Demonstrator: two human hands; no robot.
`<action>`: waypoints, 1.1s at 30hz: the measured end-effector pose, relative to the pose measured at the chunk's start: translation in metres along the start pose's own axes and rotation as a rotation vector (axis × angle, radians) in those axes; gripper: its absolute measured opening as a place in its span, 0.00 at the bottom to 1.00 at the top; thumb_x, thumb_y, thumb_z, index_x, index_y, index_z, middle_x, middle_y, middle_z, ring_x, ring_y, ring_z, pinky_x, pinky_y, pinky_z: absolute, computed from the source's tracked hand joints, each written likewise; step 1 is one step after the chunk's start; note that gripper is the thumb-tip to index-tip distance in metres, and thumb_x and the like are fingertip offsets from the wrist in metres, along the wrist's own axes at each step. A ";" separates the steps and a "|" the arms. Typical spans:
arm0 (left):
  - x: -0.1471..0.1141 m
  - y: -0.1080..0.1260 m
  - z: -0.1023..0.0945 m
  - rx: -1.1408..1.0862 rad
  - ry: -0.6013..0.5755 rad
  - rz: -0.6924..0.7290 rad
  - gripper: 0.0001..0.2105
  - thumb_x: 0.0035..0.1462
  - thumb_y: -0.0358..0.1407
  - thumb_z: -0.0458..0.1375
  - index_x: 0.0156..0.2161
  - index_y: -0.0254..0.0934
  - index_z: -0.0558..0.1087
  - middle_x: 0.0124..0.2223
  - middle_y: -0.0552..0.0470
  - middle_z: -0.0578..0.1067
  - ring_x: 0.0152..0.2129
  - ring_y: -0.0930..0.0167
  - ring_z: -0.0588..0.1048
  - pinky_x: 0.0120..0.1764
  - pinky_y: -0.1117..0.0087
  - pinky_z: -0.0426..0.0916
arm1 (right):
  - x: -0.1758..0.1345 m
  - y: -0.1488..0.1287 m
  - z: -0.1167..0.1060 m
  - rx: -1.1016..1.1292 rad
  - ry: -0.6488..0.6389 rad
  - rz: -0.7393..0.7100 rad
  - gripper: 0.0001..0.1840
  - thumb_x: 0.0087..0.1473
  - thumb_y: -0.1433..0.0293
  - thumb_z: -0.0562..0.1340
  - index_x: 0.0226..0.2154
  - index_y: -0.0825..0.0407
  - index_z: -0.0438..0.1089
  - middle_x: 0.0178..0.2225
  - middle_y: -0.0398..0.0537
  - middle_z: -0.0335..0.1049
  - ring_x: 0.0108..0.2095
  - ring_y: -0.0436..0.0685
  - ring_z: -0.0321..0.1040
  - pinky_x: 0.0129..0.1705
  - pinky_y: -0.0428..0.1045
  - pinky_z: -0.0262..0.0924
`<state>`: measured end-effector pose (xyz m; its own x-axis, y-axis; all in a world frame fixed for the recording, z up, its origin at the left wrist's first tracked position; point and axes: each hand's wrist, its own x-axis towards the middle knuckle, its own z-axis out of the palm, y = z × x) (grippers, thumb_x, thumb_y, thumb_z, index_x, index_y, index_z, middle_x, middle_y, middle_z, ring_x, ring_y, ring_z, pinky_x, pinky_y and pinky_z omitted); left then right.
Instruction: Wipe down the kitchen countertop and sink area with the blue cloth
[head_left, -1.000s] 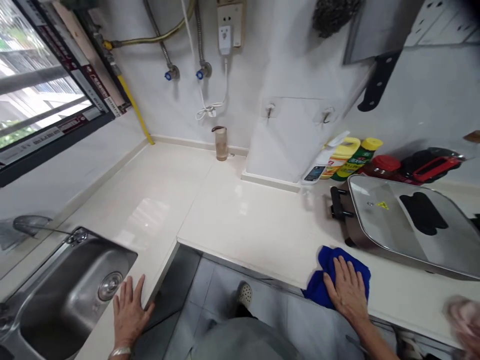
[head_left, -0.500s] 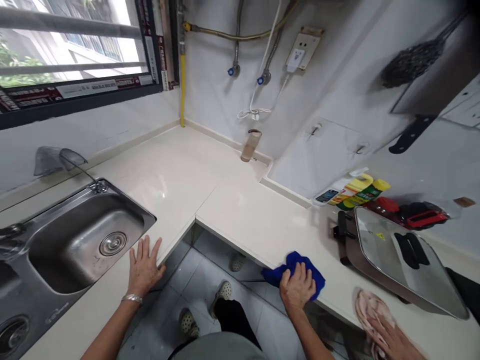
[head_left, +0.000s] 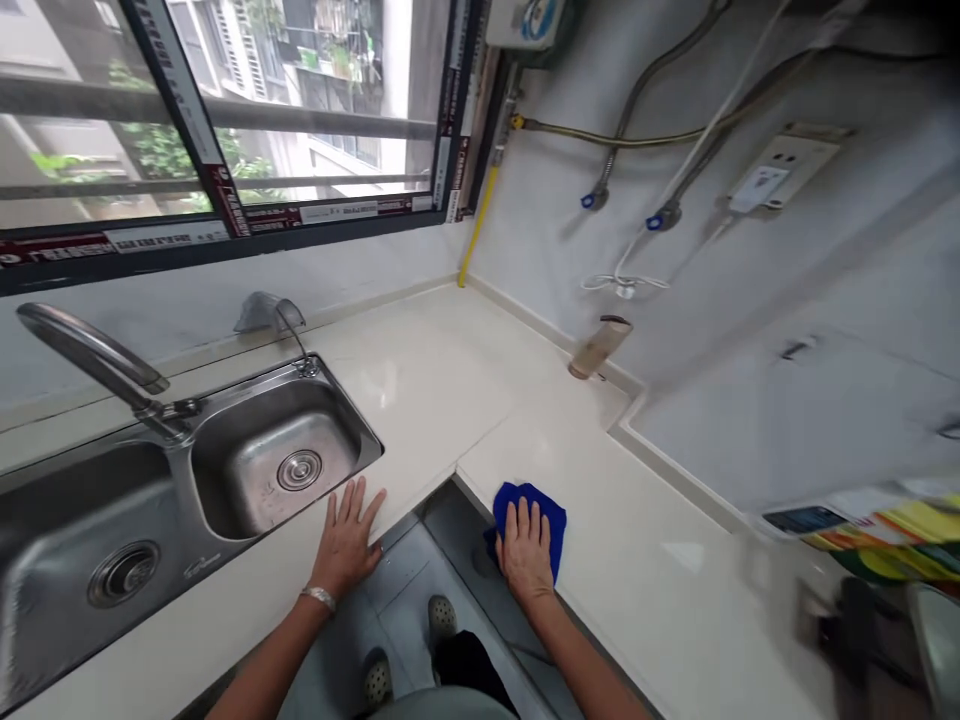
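Head view: see 1 blue cloth [head_left: 555, 525] right of the sink [head_left: 251, 465], beneath the right hand [head_left: 525, 550], laid open rather than clenched. Note the left hand [head_left: 346, 545] spread on the counter [head_left: 424, 370] just beside the sink, gripping nothing. Judge cloth light, soft, limp; press palm over its middle.

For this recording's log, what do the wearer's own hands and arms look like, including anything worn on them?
Both the left hand and the right hand are ungloved. A shiny silver-coloured bangle circles the left wrist; nothing shows on the right wrist. No sleeve covers the visible left forearm or right forearm.
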<state>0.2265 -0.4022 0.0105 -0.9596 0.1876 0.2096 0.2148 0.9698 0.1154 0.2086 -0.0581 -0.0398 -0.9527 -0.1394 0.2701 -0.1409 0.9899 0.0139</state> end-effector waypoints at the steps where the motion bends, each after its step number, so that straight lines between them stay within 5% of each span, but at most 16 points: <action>1: 0.000 0.000 0.000 -0.002 -0.006 -0.009 0.41 0.49 0.31 0.60 0.69 0.42 0.53 0.73 0.37 0.45 0.70 0.51 0.45 0.67 0.42 0.43 | 0.010 -0.006 0.002 -0.007 -0.044 -0.033 0.37 0.59 0.66 0.55 0.66 0.66 0.51 0.68 0.70 0.46 0.69 0.79 0.40 0.67 0.73 0.40; 10: -0.001 0.004 -0.008 -0.004 -0.061 -0.061 0.46 0.44 0.30 0.61 0.69 0.46 0.52 0.74 0.43 0.42 0.70 0.52 0.44 0.68 0.45 0.43 | 0.103 -0.050 0.006 0.109 -0.063 -0.359 0.54 0.48 0.61 0.63 0.69 0.66 0.40 0.71 0.69 0.35 0.69 0.82 0.31 0.68 0.75 0.32; 16: -0.003 0.007 -0.012 -0.017 -0.119 -0.090 0.48 0.43 0.31 0.63 0.69 0.47 0.49 0.75 0.45 0.36 0.70 0.53 0.43 0.68 0.44 0.43 | 0.146 -0.033 0.003 0.162 -0.049 -0.610 0.45 0.55 0.67 0.55 0.70 0.60 0.36 0.72 0.58 0.33 0.71 0.70 0.31 0.70 0.68 0.37; 33: 0.002 0.009 -0.022 -0.075 -0.281 -0.167 0.48 0.39 0.29 0.62 0.68 0.47 0.53 0.75 0.46 0.37 0.70 0.52 0.43 0.68 0.43 0.43 | 0.261 -0.069 0.035 0.287 -0.059 -0.670 0.37 0.58 0.65 0.53 0.68 0.58 0.50 0.72 0.54 0.39 0.72 0.65 0.31 0.71 0.63 0.34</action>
<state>0.2307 -0.3967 0.0337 -0.9930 0.0729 -0.0934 0.0532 0.9787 0.1985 -0.0394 -0.1637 -0.0046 -0.6489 -0.7222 0.2396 -0.7561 0.6472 -0.0971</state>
